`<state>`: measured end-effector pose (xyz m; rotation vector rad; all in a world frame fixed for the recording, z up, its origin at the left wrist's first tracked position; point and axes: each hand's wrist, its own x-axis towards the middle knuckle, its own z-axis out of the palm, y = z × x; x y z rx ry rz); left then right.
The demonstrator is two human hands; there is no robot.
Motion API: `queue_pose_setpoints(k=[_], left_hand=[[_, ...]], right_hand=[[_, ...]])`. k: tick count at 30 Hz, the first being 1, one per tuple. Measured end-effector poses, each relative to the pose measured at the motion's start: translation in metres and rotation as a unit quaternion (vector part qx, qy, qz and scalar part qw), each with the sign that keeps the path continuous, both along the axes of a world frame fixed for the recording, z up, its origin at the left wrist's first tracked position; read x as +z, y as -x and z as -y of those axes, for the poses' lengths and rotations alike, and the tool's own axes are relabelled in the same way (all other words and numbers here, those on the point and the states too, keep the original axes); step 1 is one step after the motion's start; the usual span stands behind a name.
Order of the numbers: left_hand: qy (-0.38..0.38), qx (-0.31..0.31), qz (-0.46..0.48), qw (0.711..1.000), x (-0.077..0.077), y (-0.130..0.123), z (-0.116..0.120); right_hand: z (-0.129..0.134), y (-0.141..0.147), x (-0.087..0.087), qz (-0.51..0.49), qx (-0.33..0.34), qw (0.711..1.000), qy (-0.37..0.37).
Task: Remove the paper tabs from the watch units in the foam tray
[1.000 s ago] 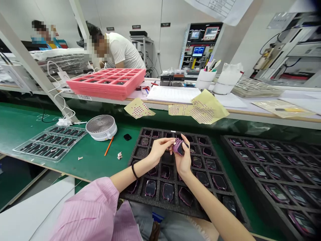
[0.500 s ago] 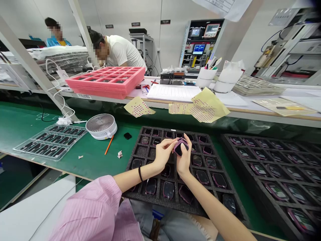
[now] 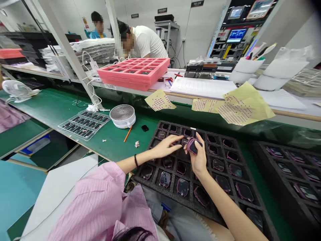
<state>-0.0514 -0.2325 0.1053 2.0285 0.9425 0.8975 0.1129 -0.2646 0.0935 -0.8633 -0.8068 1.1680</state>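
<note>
"Was any writing to be seen?"

"White characters were printed on the black wall signs point(image 3: 162, 10), and a label point(image 3: 109, 86) was fixed to the edge of the shelf point(image 3: 180, 95) below the pink foam tray point(image 3: 125, 81). All were too small to be made out. Fine ruled lines were borne by the white paper point(image 3: 203, 87), and rows of reddish dots by the creased yellow sheet point(image 3: 248, 103)."

"And the piece being handled?"

"A watch-shaped device point(image 3: 193, 145) was held in the right hand point(image 3: 199, 160), raised over the black foam tray point(image 3: 174, 184). A dark face was framed by a purple rim with rounded corners. It was gripped between thumb and fingers, so part of it was hidden."

"How was the left hand point(image 3: 165, 147) placed?"

"Just beside the device, with thumb and fingers spread apart. Whether the device was touched by it could not be made out."

"What materials were shown around them?"

"The black foam was grainy and cut into square pockets, in which glossy, purple-rimmed pieces point(image 3: 165, 179) were laid. On the green, smooth desk point(image 3: 115, 144), a clear plastic tray point(image 3: 97, 129) was filled with slim black parts. Beside it were placed a round white fan point(image 3: 122, 115) with a ribbed grille and a thin orange stick point(image 3: 127, 134)."
</note>
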Motion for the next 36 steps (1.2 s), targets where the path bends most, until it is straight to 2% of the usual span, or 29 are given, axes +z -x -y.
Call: queue_pose_setpoints(k=[2, 4, 7, 9, 12, 16, 18, 20, 23, 25, 28, 30, 36], left_hand=[[0.004, 0.105, -0.131, 0.986, 0.005, 0.047, -0.006], [0.050, 0.218, -0.284, 0.932, 0.006, 0.094, -0.010], [0.101, 0.274, -0.333, 0.897, -0.002, 0.143, -0.012], [0.126, 0.282, -0.335, 0.890, -0.012, 0.158, -0.012], [0.165, 0.272, -0.321, 0.892, -0.023, 0.165, -0.015], [0.177, 0.263, -0.274, 0.908, -0.019, 0.165, -0.023], [0.153, 0.277, -0.249, 0.915, -0.009, 0.157, -0.024], [0.121, 0.289, -0.169, 0.935, 0.002, 0.137, -0.022], [0.103, 0.249, 0.070, 0.960, 0.018, 0.083, -0.012], [0.115, 0.192, 0.157, 0.962, 0.025, 0.043, -0.004], [0.147, 0.121, 0.232, 0.954, 0.028, -0.005, 0.002], [0.166, 0.093, 0.264, 0.945, 0.026, -0.025, 0.003], [0.212, 0.065, 0.304, 0.927, 0.021, -0.047, 0.012]], right_hand=[[0.000, 0.001, 0.003, -0.010, 0.032, 0.999, -0.002], [-0.001, 0.001, 0.006, -0.020, 0.039, 0.999, -0.003], [-0.003, -0.001, 0.007, -0.041, 0.036, 0.998, 0.005], [-0.003, -0.001, 0.007, -0.050, 0.038, 0.998, 0.014], [-0.002, 0.000, 0.006, -0.050, 0.043, 0.998, 0.023], [-0.001, 0.002, 0.005, -0.063, 0.053, 0.996, 0.024], [-0.001, 0.002, 0.005, -0.071, 0.066, 0.995, 0.021], [-0.001, 0.003, 0.006, -0.075, 0.081, 0.994, 0.018], [0.000, 0.004, 0.007, -0.084, 0.089, 0.992, 0.013], [0.001, 0.004, 0.009, -0.090, 0.084, 0.992, 0.012], [0.001, 0.003, 0.010, -0.095, 0.075, 0.993, 0.006], [0.001, 0.002, 0.011, -0.096, 0.068, 0.993, -0.001], [0.000, 0.002, 0.012, -0.079, 0.019, 0.997, -0.005]])
